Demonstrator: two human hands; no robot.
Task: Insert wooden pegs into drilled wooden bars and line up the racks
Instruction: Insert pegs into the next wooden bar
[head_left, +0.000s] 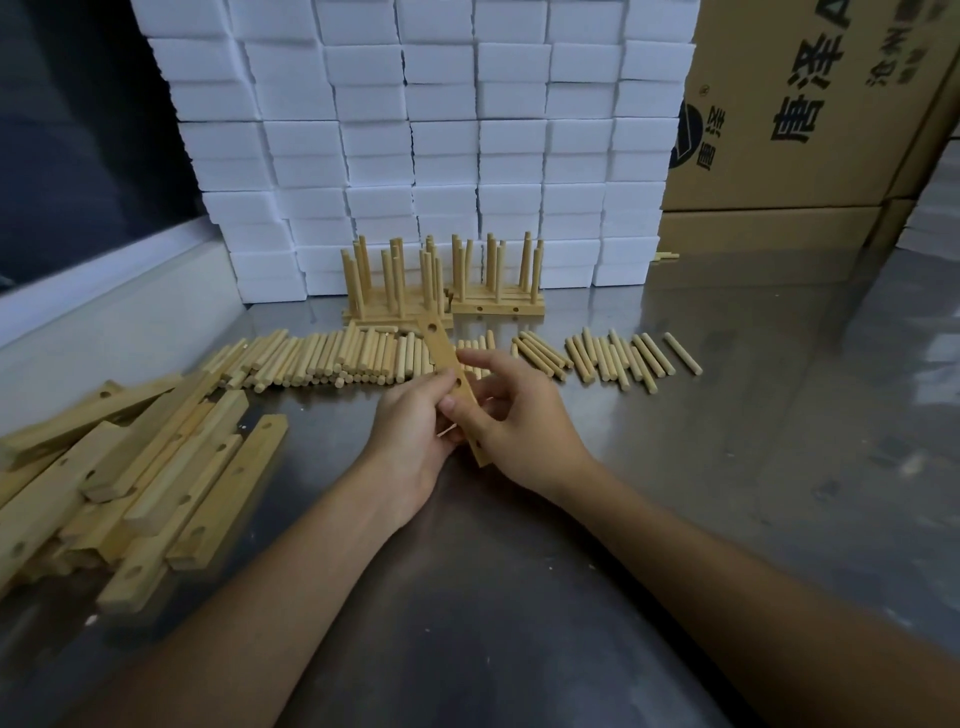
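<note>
Right, I've got a drilled bar (451, 378) up off the steel table (727, 415), left hand (415, 421) and right hand (511, 415) both curled around its near end, the far end pointing at the finished racks (441, 291) by the foam blocks (415, 130). No peg in it yet, so I judge this is the start of a fresh rack; next I need one hand free to pick a peg from the loose row (343, 358) and seat it square in a hole

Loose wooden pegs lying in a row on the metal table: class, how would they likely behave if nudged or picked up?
The loose pegs are round and lie flat on the smooth metal table, so a sideways nudge would probably roll them. They look like short, solid wood, so they are likely stiff and light.
</note>
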